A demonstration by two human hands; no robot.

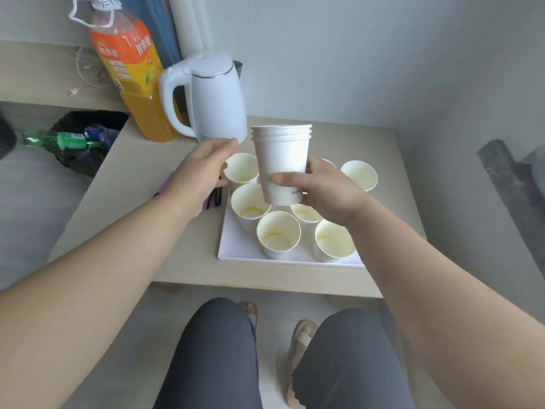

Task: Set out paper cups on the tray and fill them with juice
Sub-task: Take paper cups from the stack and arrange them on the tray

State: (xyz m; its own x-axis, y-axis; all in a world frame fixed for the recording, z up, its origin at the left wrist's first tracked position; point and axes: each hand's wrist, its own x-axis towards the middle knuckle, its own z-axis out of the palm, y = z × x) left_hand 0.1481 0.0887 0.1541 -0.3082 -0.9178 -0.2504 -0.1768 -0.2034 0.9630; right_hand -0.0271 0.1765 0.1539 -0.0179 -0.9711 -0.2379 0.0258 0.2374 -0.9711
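Note:
A white tray (236, 246) lies on the light wooden table (141, 178) with several white paper cups (278, 236) standing on it, each showing a thin yellow trace at the bottom. My right hand (327, 193) grips a stack of nested paper cups (281, 160) held upright above the tray. My left hand (203, 172) hovers just left of the stack with fingers relaxed, holding nothing. A large bottle of orange juice (132, 72) stands at the table's back left corner.
A white electric kettle (209, 98) stands beside the juice bottle, close behind my left hand. A purple and black object (213, 199) lies on the table under my left hand. A black bin (85, 140) with a green bottle sits left of the table. Walls close the back and right.

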